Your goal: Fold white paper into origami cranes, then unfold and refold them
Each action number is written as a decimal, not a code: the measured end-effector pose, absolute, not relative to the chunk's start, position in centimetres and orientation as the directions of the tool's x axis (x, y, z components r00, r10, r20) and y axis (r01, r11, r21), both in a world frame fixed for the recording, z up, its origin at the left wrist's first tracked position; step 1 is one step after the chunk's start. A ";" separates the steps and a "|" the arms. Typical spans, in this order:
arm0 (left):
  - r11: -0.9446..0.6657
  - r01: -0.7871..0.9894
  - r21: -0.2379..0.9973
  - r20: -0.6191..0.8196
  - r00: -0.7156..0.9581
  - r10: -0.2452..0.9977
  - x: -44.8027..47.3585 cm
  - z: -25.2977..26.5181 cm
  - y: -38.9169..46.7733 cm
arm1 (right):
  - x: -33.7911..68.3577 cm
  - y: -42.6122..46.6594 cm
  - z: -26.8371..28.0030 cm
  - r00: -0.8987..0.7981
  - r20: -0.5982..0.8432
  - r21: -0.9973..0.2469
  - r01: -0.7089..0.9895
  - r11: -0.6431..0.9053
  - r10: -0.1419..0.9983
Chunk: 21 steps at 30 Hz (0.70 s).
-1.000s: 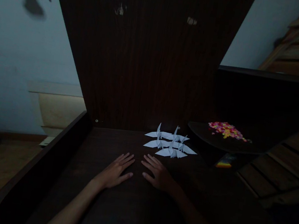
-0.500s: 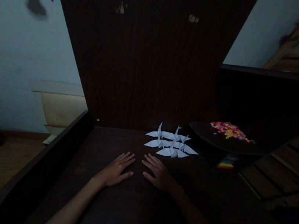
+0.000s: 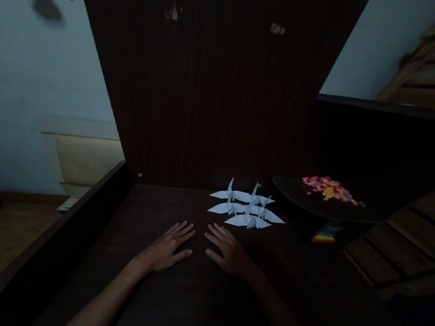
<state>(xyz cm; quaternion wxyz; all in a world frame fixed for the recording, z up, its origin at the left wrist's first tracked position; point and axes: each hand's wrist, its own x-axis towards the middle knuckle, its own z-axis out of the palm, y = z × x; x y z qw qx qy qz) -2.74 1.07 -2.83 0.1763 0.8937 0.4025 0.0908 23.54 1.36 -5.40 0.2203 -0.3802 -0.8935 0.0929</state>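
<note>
Both of my hands lie flat on the dark wooden desk (image 3: pixel 165 307), palms down and with a small gap between them. My left hand (image 3: pixel 169 245) is open, its fingers and thumb stretched out, holding nothing. My right hand (image 3: pixel 229 251) is open in the same way and also holds nothing. Just beyond my right hand stand several white folded paper cranes (image 3: pixel 247 221), grouped close together in rows with wings spread. Neither hand touches them.
A tall dark back panel (image 3: pixel 220 88) rises behind the cranes. At right, a rounded corner shelf (image 3: pixel 290 192) bears a heap of small pink, red and yellow pieces (image 3: pixel 329 188). A raised side board (image 3: pixel 53 237) edges the desk at left. Wooden slats (image 3: pixel 398 258) lie at far right.
The whole view has shifted slightly, so things appear a little further left. My hands stay flat on the desk, and the cranes have not moved.
</note>
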 end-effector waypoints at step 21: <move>-0.624 0.666 0.409 0.047 0.668 0.743 -2.8 -2.8 1.1 | 23.6 1.3 -5.5 -0.615 0.354 -0.342 0.616 0.710 0.705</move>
